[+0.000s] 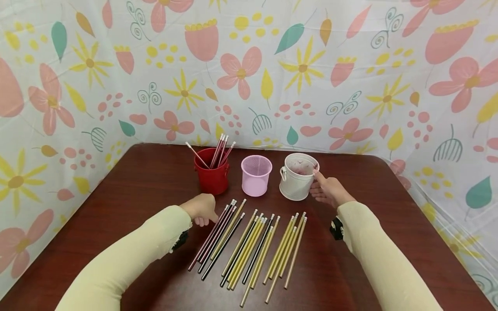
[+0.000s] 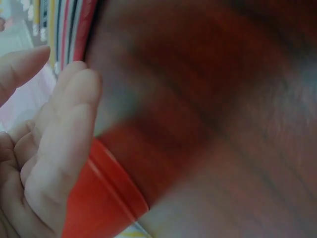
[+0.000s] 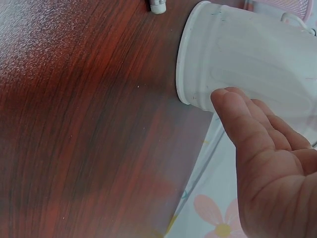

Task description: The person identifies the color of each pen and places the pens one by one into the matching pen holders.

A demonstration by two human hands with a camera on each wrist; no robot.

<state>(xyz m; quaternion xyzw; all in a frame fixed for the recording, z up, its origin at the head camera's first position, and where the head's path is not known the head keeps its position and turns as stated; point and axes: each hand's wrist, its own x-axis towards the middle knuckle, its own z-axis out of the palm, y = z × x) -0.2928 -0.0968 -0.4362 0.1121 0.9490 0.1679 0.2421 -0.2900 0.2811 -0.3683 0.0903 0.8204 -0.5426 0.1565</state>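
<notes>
Left hand point(image 1: 202, 209) holds nothing, thumb and fingers apart, just beside maroon pencils point(image 1: 208, 238) on the table point(image 1: 155, 190). Sloppy pinch could drag neighbours or knock red bucket point(image 1: 212, 180). Right hand's point(image 1: 330, 190) fingers, extended, touch white bucket point(image 1: 294, 188); uneven push could tip it.

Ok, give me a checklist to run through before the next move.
1. Red pail upright: ok, pencils stand in it.
2. Pink cup upright: ok, no pencil shows in it.
3. White pail upright: ok, right hand at its side, thumb at the rim.
4. Left hand free: ok, near the loose pencils.
5. Loose pencils sorted by colour: not ok, gold and black lie mixed.
6. Left fingers touching a pencil: cannot tell.
</notes>
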